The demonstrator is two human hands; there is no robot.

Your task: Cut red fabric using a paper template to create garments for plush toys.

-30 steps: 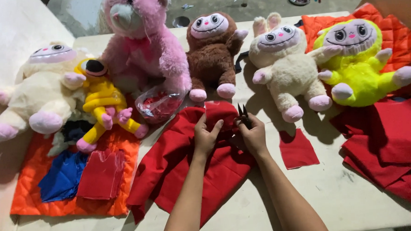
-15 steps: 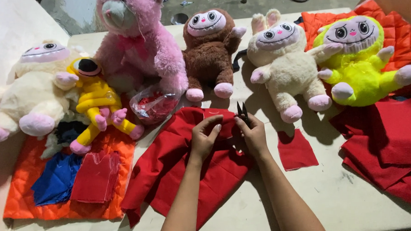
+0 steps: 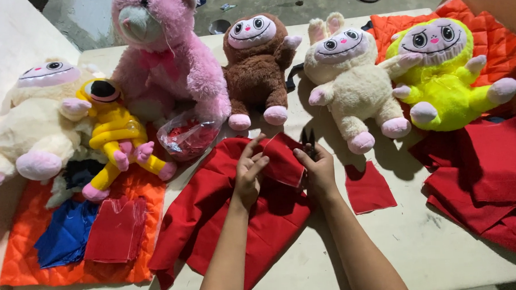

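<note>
Pale worktable point(image 3: 433, 253), grey concrete floor point(image 3: 264, 4) beyond (littered), hard overhead light, sharp shadows

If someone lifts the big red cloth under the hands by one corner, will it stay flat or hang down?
The red cloth would most likely hang limp: it already lies in soft folds and wrinkles on the table. It seems light, since the left hand raises one flap with fingertips only. Its matte, felt-like surface suggests it would drag rather than slide.

Pale table point(image 3: 421, 242) under plush toys point(image 3: 258, 65), red fabric point(image 3: 215, 221).
</note>
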